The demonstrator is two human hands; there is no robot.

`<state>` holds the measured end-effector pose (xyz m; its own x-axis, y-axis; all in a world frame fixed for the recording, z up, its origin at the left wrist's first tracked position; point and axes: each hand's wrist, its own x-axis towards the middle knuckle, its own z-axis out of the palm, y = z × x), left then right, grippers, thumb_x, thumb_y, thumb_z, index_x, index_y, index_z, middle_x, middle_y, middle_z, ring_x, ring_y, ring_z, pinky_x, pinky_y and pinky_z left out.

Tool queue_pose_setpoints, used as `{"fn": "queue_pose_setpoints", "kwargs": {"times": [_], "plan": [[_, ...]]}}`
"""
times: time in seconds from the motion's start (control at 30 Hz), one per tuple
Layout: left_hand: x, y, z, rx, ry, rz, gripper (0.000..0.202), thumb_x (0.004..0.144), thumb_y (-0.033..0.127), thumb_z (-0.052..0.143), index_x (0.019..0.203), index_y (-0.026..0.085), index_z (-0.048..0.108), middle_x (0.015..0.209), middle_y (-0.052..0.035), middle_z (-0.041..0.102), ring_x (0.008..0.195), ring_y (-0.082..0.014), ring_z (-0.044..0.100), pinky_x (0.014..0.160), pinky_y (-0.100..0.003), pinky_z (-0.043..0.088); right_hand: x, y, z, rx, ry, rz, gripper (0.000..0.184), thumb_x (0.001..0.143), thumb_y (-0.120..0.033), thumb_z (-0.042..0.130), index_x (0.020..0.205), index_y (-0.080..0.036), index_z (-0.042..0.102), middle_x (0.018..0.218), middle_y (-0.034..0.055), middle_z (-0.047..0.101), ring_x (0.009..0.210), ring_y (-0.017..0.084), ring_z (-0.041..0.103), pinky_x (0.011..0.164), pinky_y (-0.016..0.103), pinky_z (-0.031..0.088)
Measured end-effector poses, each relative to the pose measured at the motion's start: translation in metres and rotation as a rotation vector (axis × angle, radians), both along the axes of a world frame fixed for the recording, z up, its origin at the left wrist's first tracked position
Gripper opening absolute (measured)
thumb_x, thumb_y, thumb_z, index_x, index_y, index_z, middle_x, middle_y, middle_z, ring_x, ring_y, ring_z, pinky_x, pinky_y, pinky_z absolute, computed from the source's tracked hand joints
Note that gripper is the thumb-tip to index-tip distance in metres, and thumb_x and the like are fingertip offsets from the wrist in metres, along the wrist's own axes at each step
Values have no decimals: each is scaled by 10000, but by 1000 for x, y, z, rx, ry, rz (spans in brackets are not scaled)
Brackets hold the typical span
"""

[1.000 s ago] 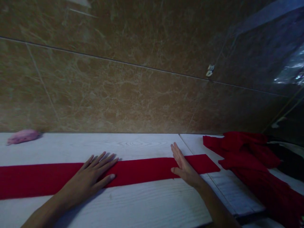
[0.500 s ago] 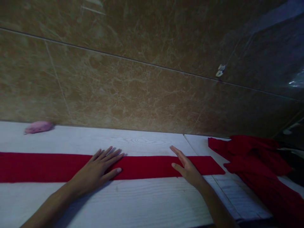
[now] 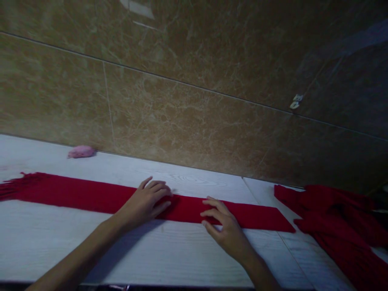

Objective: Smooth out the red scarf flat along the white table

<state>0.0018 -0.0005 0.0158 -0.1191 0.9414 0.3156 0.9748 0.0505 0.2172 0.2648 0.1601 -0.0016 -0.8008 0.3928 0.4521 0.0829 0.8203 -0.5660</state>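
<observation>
A long red scarf (image 3: 81,193) lies flat in a narrow strip across the white wooden surface, its fringed end at the far left and a slanted end at the right. My left hand (image 3: 148,202) is over the middle of the scarf, fingers apart and curved, holding nothing. Further right, my right hand (image 3: 222,224) hovers at or just touches the scarf, with thumb and fingers spread and bent. Whether the fingertips press on the cloth is hard to tell.
More red cloth (image 3: 333,210) lies in a crumpled heap at the right. A small pink bundle (image 3: 81,152) rests against the brown tiled wall (image 3: 182,117) at the back left. The white surface (image 3: 188,254) has a seam at the right, and a small white fitting (image 3: 296,101) is on the wall.
My left hand has lifted from lying flat, its fingers now curled. My right hand has shifted left, closer to it, fingers more spread. The view has turned, showing the fringed end.
</observation>
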Motion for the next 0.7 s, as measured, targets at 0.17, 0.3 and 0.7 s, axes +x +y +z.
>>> {"fn": "queue_pose_setpoints", "kwargs": {"times": [0.17, 0.3, 0.7], "plan": [[40, 54, 23, -2, -185, -99, 168, 946, 282, 609, 1029, 236, 748, 985, -28, 772, 872, -194, 694, 807, -296, 482, -11, -11, -10, -88, -35, -15, 104, 831, -162, 675, 895, -244, 669, 1346, 87, 621, 1299, 256, 556, 1109, 434, 434], [52, 103, 15, -72, -289, -142, 167, 914, 274, 640, 1008, 211, 762, 884, -30, 771, 773, -181, 694, 686, -247, 464, -12, -8, -17, -127, -67, -46, 126, 817, -154, 652, 902, -248, 653, 1299, 78, 628, 1243, 250, 585, 1079, 414, 448], [49, 117, -15, -78, -246, -103, 238, 949, 345, 610, 1106, 253, 763, 923, -50, 789, 879, -240, 730, 774, -300, 509, -12, -6, -24, 156, -49, -36, 149, 924, -186, 643, 1005, -274, 732, 1182, 72, 709, 1102, 264, 657, 971, 427, 524]]}}
